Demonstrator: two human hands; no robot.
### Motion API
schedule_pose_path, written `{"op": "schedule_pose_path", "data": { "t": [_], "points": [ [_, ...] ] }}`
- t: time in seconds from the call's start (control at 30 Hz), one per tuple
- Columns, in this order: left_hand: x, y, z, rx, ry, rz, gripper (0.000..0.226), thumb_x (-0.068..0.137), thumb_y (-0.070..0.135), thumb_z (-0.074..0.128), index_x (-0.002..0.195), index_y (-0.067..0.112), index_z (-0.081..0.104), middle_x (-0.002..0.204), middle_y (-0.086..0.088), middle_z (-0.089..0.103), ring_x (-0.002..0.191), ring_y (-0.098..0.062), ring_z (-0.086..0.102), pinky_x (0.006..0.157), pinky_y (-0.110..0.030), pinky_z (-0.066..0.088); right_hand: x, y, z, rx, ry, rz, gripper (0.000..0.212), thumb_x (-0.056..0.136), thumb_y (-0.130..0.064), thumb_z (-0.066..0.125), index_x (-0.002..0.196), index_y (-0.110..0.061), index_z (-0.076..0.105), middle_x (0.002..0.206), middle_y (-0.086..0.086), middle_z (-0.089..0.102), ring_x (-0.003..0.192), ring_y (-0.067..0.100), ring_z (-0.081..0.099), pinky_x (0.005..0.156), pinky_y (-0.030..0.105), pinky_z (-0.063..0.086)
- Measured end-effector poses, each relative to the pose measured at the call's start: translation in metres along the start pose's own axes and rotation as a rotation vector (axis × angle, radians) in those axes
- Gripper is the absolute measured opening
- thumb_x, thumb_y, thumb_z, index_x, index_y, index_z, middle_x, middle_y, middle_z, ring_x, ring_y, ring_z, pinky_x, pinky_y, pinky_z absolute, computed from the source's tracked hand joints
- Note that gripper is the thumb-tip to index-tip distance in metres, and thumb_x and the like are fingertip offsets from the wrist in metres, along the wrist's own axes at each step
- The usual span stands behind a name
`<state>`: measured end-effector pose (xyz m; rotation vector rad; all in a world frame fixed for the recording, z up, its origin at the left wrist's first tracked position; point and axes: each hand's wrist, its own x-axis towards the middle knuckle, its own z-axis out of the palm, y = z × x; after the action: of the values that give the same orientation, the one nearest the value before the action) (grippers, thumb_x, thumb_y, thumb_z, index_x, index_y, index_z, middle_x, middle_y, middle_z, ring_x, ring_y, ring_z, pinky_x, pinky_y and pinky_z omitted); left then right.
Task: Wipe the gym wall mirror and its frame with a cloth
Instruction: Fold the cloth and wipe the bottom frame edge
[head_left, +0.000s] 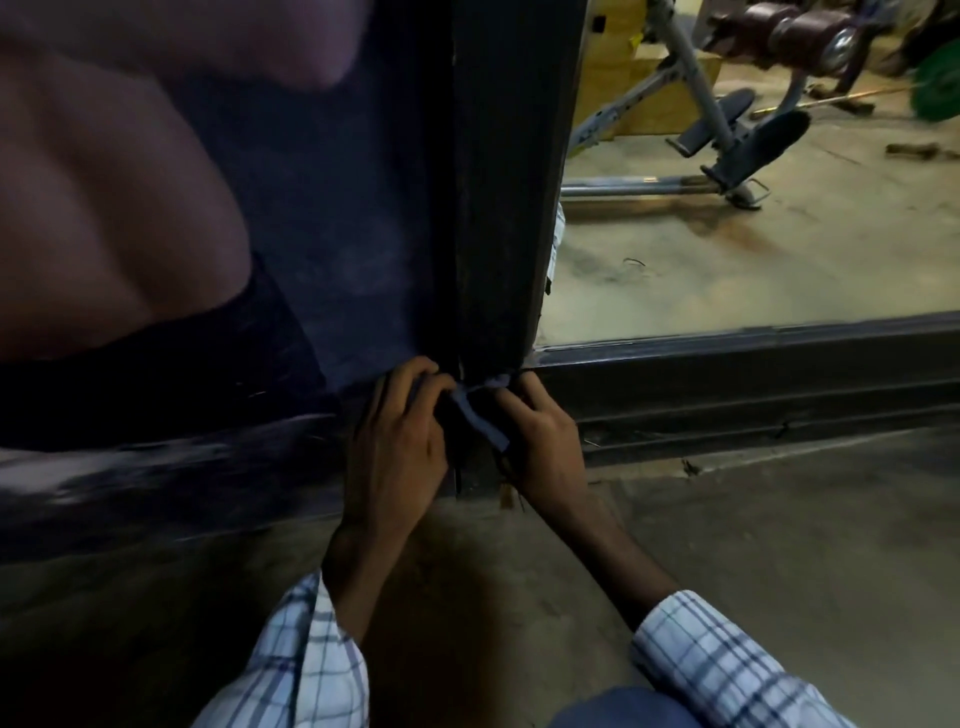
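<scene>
Dark frame (727, 374), left hand (400, 447), right hand (540, 441) half-hiding cloth (483, 421)

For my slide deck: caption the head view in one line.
Left hand and right hand grip a cloth at the bottom corner of the mirror frame.

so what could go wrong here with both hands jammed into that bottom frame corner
1. The cloth is only a thin strip pinched between the left hand and right hand, so bare fingers may scrape the scuffed corner joint of the frame.
2. Dark strands hanging under the right hand could snag in that seam.
3. Grime picked up here might smear onto the mirror right beside it.
</scene>
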<state>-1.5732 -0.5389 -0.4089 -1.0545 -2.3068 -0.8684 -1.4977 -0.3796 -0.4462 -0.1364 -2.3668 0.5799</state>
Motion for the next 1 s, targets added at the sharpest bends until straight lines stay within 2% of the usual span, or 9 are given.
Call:
{"op": "schedule_pose_path", "data": {
  "t": [0.13,0.27,0.33,0.43,0.53,0.67,0.77,0.9,1.0],
  "points": [
    [-0.001,0.005,0.006,-0.050,-0.023,0.032,0.048,0.087,-0.003,0.070,0.131,0.014,0.064,0.146,-0.002,0.053,0.128,-0.025,0.054,0.095,-0.042,0.055,-0.004,0.004,-0.001,0.012,0.042,0.067,0.040,0.084,-0.012,0.073,0.123,-0.012,0.064,0.119,0.005,0.053,0.096,0.026,0.062,0.070,0.044,0.057],
    [0.003,0.015,0.019,-0.133,-0.003,0.074,0.060,0.087,-0.006,0.067,0.143,0.013,0.058,0.151,-0.003,0.048,0.133,-0.027,0.051,0.108,-0.043,0.049,-0.008,0.014,-0.012,-0.147,-0.054,0.040,0.034,0.090,-0.025,0.072,0.123,-0.022,0.064,0.121,0.003,0.055,0.097,0.027,0.064,0.065,0.042,0.056],
    [0.005,0.025,0.026,-0.150,0.024,0.110,0.063,0.087,-0.005,0.066,0.147,0.012,0.055,0.156,-0.004,0.044,0.136,-0.029,0.050,0.112,-0.043,0.046,-0.019,0.029,-0.026,-0.208,-0.073,0.130,0.034,0.089,-0.027,0.074,0.122,-0.026,0.066,0.115,0.000,0.055,0.093,0.026,0.065,0.064,0.044,0.056],
    [0.007,0.042,0.036,-0.138,0.066,0.104,0.069,0.087,0.000,0.070,0.153,0.011,0.049,0.163,-0.009,0.036,0.145,-0.032,0.041,0.124,-0.027,0.023,-0.027,0.044,-0.059,-0.175,0.037,0.277,0.031,0.085,-0.018,0.077,0.115,-0.023,0.070,0.106,-0.001,0.055,0.086,0.020,0.063,0.065,0.041,0.056],
    [0.008,0.053,0.049,-0.143,0.089,0.063,0.082,0.082,0.005,0.079,0.156,0.010,0.043,0.165,-0.013,0.030,0.148,-0.035,0.032,0.128,-0.027,0.011,-0.017,0.046,-0.092,-0.117,0.156,0.292,0.039,0.083,-0.007,0.079,0.118,-0.021,0.069,0.106,-0.001,0.059,0.087,0.010,0.059,0.069,0.034,0.055],
    [0.008,0.056,0.063,-0.109,0.110,0.046,0.093,0.081,0.015,0.085,0.160,0.013,0.036,0.166,-0.012,0.023,0.149,-0.036,0.027,0.129,-0.037,0.017,-0.003,0.049,-0.101,0.057,0.332,0.401,0.040,0.082,-0.010,0.083,0.116,-0.021,0.065,0.108,-0.003,0.067,0.098,0.015,0.065,0.078,0.045,0.058],
    [0.007,0.055,0.070,-0.023,0.116,0.054,0.100,0.081,0.026,0.086,0.163,0.016,0.029,0.168,-0.012,0.021,0.150,-0.036,0.027,0.125,-0.046,0.029,-0.004,0.040,-0.085,0.094,0.398,0.418,0.040,0.083,-0.003,0.079,0.118,-0.018,0.064,0.112,0.001,0.066,0.101,0.014,0.064,0.081,0.032,0.057],
    [0.006,0.055,0.081,0.137,0.158,0.046,0.089,0.094,0.023,0.074,0.166,0.018,0.021,0.170,-0.013,0.015,0.153,-0.035,0.022,0.122,-0.048,0.031,0.002,0.012,-0.050,0.121,0.289,0.270,0.052,0.079,0.007,0.073,0.127,-0.009,0.065,0.119,0.009,0.062,0.100,0.010,0.059,0.084,0.010,0.046],
    [0.003,0.052,0.083,0.186,0.132,0.049,0.087,0.097,0.022,0.070,0.167,0.019,0.017,0.172,-0.012,0.006,0.156,-0.033,0.016,0.123,-0.047,0.028,0.001,0.010,-0.051,0.109,0.172,0.187,0.061,0.078,0.005,0.072,0.135,-0.015,0.062,0.128,0.005,0.060,0.107,0.011,0.061,0.088,0.018,0.053]
  ]
}}
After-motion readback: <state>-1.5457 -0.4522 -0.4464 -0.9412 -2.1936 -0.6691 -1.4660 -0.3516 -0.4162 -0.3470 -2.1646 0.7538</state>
